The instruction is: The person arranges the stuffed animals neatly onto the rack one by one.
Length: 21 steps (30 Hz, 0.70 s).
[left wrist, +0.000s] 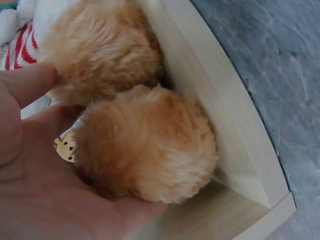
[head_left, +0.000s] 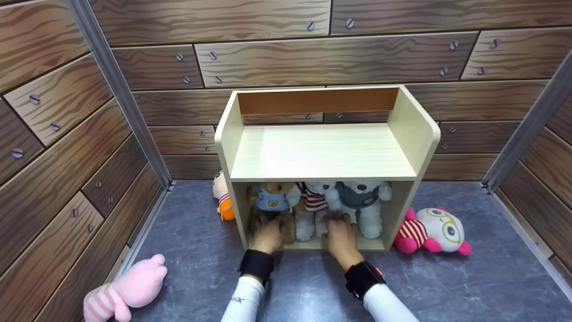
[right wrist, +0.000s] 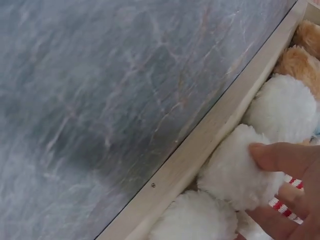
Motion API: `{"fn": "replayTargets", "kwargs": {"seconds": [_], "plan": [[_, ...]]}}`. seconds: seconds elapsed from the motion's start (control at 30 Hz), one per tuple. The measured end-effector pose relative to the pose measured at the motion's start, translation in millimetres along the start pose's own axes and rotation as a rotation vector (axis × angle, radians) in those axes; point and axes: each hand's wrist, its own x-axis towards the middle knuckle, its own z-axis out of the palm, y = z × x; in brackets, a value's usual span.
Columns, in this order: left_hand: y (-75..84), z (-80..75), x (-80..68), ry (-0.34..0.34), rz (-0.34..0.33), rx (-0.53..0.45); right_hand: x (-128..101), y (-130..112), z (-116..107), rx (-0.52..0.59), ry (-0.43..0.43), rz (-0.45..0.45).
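Note:
A brown teddy bear in a blue top [head_left: 272, 202] sits at the left of the shelf's lower compartment. My left hand [head_left: 269, 235] holds it low down, with its furry foot [left wrist: 150, 145] against the palm and the fingers curling behind. Beside it sits a white bear in a red-and-white striped top [head_left: 315, 200]. The thumb and fingers of my right hand [head_left: 341, 237] pinch one of its white feet [right wrist: 240, 170]. A second white bear in a grey top [head_left: 359, 195] sits at the right, partly behind that hand. The shelf board hides the tops of the bears' heads.
The pale wooden shelf [head_left: 326, 150] stands on the grey floor [head_left: 192, 268]. A pink plush toy [head_left: 140, 281] lies at the front left, a panda-like plush with glasses [head_left: 440, 230] at the right. Another plush with orange clothing [head_left: 226, 209] peeks out behind the shelf's left side.

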Motion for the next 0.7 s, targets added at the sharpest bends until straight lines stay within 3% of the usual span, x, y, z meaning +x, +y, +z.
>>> {"fn": "replayTargets", "kwargs": {"seconds": [0.13,0.23,0.33,0.47,0.53,0.6,0.7], "plan": [[7.9,20.4,11.5,0.103,-0.091,0.091,-1.6,2.9,-1.4,0.023,0.018,-0.037],[6.9,24.1,12.3,0.162,-0.069,0.117,-3.0,5.2,-1.0,0.031,0.036,-0.075],[6.3,22.0,12.9,0.179,-0.035,0.104,-2.6,7.5,-1.6,0.047,0.027,-0.098],[7.7,21.6,11.3,0.197,-0.021,0.098,1.0,10.4,-11.1,0.158,0.023,-0.065],[7.9,23.0,8.7,0.214,-0.011,0.098,3.4,11.5,-20.0,0.224,0.109,-0.011],[6.5,26.2,7.1,0.244,0.025,0.093,6.9,12.8,-30.8,0.232,0.277,0.042],[7.6,29.2,5.2,0.237,0.086,0.082,18.8,16.4,-49.3,0.159,0.514,0.111]]}}
